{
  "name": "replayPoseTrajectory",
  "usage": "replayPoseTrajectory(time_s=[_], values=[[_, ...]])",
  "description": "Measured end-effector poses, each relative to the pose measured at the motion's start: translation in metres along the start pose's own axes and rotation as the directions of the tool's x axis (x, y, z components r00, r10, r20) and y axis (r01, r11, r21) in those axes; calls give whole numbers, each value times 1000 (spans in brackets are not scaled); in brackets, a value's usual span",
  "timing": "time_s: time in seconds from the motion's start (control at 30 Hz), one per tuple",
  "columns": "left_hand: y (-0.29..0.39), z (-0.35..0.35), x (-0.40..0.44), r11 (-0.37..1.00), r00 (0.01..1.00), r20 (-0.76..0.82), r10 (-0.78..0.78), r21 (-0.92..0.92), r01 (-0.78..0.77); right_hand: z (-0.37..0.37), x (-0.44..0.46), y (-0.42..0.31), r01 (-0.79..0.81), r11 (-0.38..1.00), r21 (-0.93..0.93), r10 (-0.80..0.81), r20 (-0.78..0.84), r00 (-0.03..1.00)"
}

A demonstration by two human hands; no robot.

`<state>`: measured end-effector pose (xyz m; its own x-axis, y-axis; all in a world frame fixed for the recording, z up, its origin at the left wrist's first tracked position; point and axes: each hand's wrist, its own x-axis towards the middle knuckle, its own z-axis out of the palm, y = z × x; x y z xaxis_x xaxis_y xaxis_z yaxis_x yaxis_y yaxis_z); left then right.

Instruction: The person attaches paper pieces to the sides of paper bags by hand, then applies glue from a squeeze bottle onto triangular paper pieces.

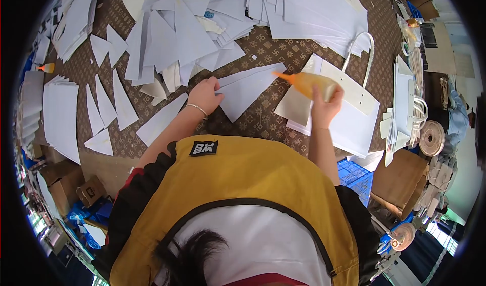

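Observation:
My left hand (205, 97) pinches the left end of a folded white paper piece (248, 91) that lies on the brown patterned table. In my right hand (326, 106) is a yellowish squeeze glue bottle (309, 85), its orange nozzle pointing left, close to the right tip of that paper. Beneath and beside the bottle lies a white paper bag (354, 119) with a white rope handle (372, 48). A beige flap (295, 105) shows at the bag's left edge. Another white strip (161, 120) lies under my left forearm.
Heaps of white paper pieces (177, 32) and fanned sheets (319, 17) cover the far side. A paper stack (61, 113) and several triangles (104, 103) lie left. More handled bags (402, 103) stand right, above a blue crate (356, 177) and a cardboard box (400, 179).

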<state>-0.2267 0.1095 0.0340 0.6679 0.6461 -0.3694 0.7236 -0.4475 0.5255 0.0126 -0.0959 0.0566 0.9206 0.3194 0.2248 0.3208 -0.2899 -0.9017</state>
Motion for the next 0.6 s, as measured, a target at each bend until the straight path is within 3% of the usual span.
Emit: replayPoseTrajectory(time_s=[0.07,0.13,0.27,0.33,0.47,0.5,0.53,0.57,0.6], values=[[0,-1,-1,1000,1000,4,-12,1,12,14,-28,4,46,993,105,-62,157,986],[-1,2,0,1000,1000,-10,-4,-1,4,21,-55,-16,164,986,-13,-152,310,938],[-7,6,1,1000,999,-41,8,-10,-8,17,-46,-9,-14,989,147,-23,248,969],[-7,6,1,1000,999,-35,18,-21,-19,3,-19,-1,-35,989,144,25,75,997],[-6,4,2,996,997,-21,69,64,-68,-6,-10,13,-103,983,155,99,29,995],[-6,2,4,995,997,-25,80,65,-78,-3,-19,12,-150,969,195,122,148,981],[-8,1,5,988,998,48,45,-149,-37,1,-35,10,-202,953,228,139,265,954],[-9,-2,6,936,991,129,25,-351,22,0,-44,8,-197,953,232,136,256,957],[-9,-4,8,842,977,213,19,-531,99,-1,-54,5,-288,894,344,163,348,923]])
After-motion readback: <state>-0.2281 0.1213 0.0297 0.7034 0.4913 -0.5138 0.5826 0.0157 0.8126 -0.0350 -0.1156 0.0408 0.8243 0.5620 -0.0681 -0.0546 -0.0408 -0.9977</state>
